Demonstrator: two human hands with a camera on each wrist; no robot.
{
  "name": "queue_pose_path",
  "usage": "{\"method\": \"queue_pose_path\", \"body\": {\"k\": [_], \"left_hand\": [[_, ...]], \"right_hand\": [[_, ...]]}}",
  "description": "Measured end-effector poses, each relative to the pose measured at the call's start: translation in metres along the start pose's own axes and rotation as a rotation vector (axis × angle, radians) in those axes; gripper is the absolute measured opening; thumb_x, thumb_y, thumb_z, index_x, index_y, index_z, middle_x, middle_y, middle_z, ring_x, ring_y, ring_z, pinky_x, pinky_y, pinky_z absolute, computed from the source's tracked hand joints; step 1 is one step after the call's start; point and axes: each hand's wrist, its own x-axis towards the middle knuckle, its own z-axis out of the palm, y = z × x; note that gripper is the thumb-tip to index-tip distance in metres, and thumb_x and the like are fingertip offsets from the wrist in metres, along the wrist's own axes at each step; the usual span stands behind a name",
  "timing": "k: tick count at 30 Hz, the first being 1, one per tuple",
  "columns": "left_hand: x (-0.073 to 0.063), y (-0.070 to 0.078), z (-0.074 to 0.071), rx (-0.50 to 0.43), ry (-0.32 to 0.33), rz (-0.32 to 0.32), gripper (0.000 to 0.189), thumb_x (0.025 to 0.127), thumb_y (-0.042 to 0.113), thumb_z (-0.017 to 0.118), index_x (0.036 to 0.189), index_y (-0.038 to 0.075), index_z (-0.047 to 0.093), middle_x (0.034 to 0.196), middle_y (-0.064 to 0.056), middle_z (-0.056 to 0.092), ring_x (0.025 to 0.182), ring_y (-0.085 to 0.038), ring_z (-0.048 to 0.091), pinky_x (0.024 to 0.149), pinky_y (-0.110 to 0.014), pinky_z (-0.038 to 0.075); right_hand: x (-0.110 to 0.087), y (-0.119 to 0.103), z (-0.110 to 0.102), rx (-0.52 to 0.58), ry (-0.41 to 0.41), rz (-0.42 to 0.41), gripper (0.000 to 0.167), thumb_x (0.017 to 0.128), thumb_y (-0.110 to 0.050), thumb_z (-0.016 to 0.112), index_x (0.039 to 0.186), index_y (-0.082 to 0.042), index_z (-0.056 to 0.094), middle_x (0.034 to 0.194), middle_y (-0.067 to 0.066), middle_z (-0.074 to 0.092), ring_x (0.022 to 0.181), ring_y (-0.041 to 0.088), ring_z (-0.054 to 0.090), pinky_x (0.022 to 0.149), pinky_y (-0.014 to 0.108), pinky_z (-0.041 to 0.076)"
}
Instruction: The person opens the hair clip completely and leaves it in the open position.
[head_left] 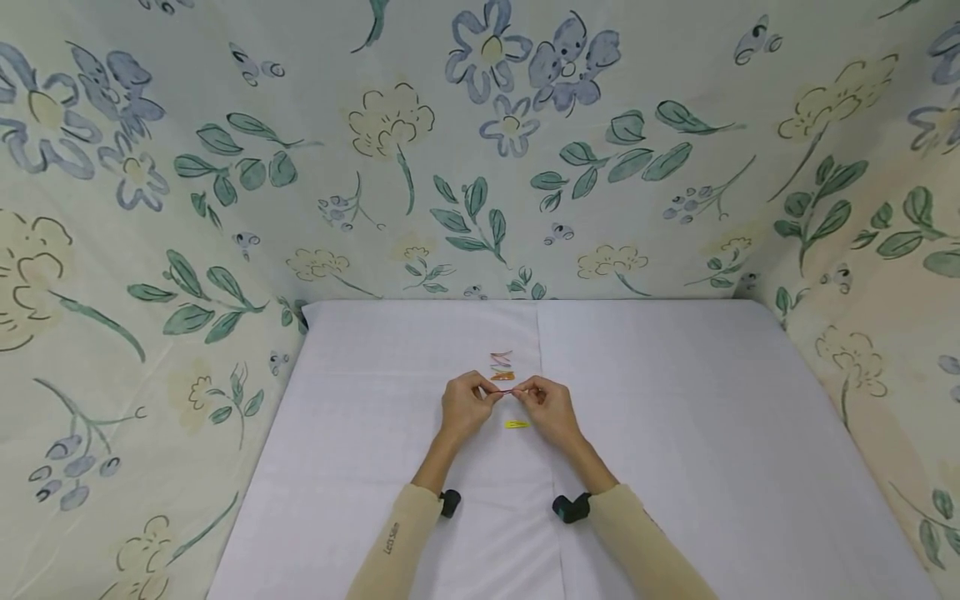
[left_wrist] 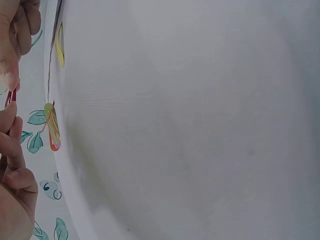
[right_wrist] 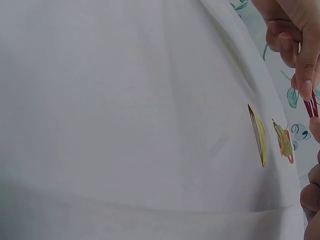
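Beige sleeves (head_left: 393, 542) lie nearest the head camera, smooth in weave, with dark lettering on the left one; black wrist units (head_left: 572, 508) sit at the cuffs. Ahead of them, the dark red clip (head_left: 504, 392) is suspended between both hands, above the white cloth (head_left: 360, 400). Left hand (head_left: 463, 408): thumb and fingertips pinch one end. Right hand (head_left: 551, 412): thumb and fingertips pinch the opposite end.

Handling, as judged: the clip should be very light, stiff along its length and springy across its narrow strips. Its finish looks glossy, so expect some slip under dry fingertips. Breakage seems unlikely; bending of the thin strips is the likelier fault. Grip at the two ends (the middle section is slim, with visible gaps between strips) and avoid twisting.

Materials and shapes: the yellow clip (right_wrist: 257, 135) lies on the cloth, nearer the person than the red one; its long, tapered frame bows away from a thinner greyish strip. Beyond the hands lies a group of clips (head_left: 503, 376) with orange, green and pinkish parts; exact count cannot be told. The cloth is matt, with soft creases and one long fold line. Behind it hangs a floral backdrop (head_left: 637, 217), printed with leaves and blossoms
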Motion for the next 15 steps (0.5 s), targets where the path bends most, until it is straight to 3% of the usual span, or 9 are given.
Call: {"method": "queue_pose_path", "body": {"k": [15], "left_hand": [[-0.0002, -0.0022, 0.004, 0.048, 0.048, 0.05, 0.016, 0.076, 0.002, 0.089, 0.071, 0.012, 0.077, 0.07, 0.001, 0.071, 0.052, -0.002, 0.047, 0.049, -0.019, 0.039]], "right_hand": [[-0.001, 0.0006, 0.0053, -0.01, 0.032, -0.034, 0.005, 0.091, -0.008, 0.079, 0.088, -0.004, 0.078, 0.055, 0.001, 0.046, 0.048, 0.0, 0.035, 0.048, 0.018, 0.027]]}}
